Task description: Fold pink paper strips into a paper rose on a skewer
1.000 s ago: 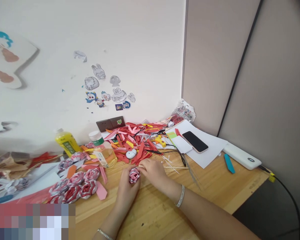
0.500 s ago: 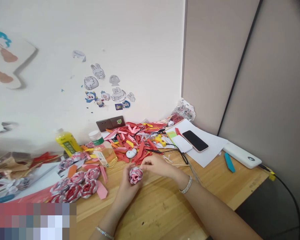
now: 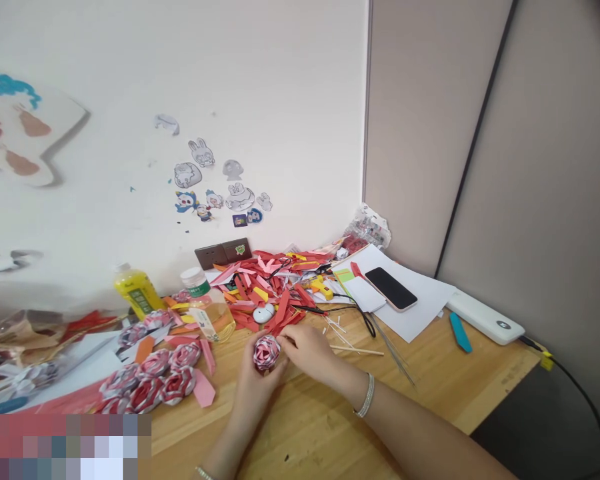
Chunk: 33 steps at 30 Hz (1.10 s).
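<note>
A pink-and-white folded paper rose [image 3: 267,352] is cupped in my left hand [image 3: 253,381], its open face turned up toward me. From the right, my right hand [image 3: 310,352] pinches at the rose's outer edge with thumb and forefinger; the exact fold between them is too small to make out. Both hands are just above the wooden table. To the left lie several similar red, pink and white paper roses [image 3: 155,380], beside a pink paper strip [image 3: 205,389].
Behind my hands is a heap of red and pink paper strips [image 3: 280,287] with a yellow glue gun [image 3: 322,288]. A yellow bottle [image 3: 137,292] and a white-lidded jar [image 3: 196,283] stand left. Rightward lie a phone [image 3: 391,289], a white power bank [image 3: 485,318] and thin wires [image 3: 391,348].
The rose has turned in my left hand and shifted slightly left, with its face showing more spiral folds. My right hand has moved slightly along with it. The whole view has tilted a little.
</note>
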Each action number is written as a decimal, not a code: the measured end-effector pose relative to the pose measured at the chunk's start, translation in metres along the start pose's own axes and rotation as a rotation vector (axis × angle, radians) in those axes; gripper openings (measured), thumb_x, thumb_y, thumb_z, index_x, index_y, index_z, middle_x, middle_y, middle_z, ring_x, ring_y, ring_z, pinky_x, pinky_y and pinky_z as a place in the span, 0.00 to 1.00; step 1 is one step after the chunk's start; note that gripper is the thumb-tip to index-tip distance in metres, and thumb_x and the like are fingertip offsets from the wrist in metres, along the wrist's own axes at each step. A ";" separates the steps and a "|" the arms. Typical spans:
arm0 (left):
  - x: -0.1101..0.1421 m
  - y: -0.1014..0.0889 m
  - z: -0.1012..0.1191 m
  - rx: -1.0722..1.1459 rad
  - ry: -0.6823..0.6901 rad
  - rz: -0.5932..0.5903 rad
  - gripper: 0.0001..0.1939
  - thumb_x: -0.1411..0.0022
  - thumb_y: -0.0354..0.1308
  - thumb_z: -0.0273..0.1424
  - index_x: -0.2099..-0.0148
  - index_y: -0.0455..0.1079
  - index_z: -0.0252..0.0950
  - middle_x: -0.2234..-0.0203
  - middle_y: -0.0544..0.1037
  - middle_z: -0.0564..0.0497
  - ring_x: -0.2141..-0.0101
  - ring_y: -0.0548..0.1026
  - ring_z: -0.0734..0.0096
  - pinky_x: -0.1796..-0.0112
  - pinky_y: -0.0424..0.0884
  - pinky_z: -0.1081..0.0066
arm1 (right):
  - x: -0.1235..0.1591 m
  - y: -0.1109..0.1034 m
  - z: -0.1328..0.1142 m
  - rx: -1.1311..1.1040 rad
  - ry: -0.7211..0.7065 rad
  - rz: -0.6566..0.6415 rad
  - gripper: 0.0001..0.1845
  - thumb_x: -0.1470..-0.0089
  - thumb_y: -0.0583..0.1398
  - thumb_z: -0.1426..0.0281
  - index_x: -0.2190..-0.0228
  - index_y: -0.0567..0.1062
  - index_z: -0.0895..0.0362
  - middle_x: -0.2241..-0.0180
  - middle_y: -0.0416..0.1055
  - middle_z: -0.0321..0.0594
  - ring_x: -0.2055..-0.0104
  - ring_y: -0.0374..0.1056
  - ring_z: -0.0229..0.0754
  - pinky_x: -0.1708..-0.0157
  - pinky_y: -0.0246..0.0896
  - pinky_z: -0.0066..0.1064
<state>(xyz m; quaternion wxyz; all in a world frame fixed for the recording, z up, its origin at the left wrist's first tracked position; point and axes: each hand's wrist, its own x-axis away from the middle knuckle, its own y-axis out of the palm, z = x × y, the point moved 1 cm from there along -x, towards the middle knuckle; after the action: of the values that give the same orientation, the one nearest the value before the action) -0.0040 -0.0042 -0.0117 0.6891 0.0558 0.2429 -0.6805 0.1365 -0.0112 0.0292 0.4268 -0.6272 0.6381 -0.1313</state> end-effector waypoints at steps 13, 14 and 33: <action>0.001 -0.002 0.010 -0.209 0.158 0.056 0.19 0.52 0.58 0.31 0.55 0.62 0.35 0.62 0.72 0.46 0.60 0.72 0.58 0.58 0.69 0.58 | 0.005 0.000 -0.008 -0.087 -0.229 0.111 0.06 0.44 0.52 0.76 0.66 0.68 0.58 0.65 0.67 0.40 0.63 0.64 0.39 0.63 0.58 0.28; 0.001 -0.002 0.010 -0.213 0.161 0.057 0.19 0.52 0.58 0.30 0.55 0.62 0.35 0.62 0.72 0.46 0.60 0.72 0.58 0.59 0.69 0.58 | 0.005 0.000 -0.008 -0.111 -0.254 0.105 0.07 0.44 0.52 0.77 0.66 0.69 0.58 0.65 0.66 0.40 0.62 0.64 0.39 0.62 0.58 0.29; 0.003 -0.002 0.011 -0.264 0.179 0.053 0.17 0.51 0.56 0.29 0.56 0.62 0.36 0.64 0.71 0.47 0.63 0.72 0.60 0.61 0.69 0.60 | 0.006 0.001 -0.007 0.058 -0.236 0.107 0.07 0.44 0.54 0.74 0.70 0.72 0.58 0.68 0.70 0.40 0.65 0.66 0.38 0.66 0.57 0.26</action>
<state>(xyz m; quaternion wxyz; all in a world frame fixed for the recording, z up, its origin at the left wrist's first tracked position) -0.0035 -0.0111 -0.0028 0.6837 0.0314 0.3892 -0.6165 0.1321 -0.0187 0.0307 0.5232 -0.5910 0.6118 -0.0519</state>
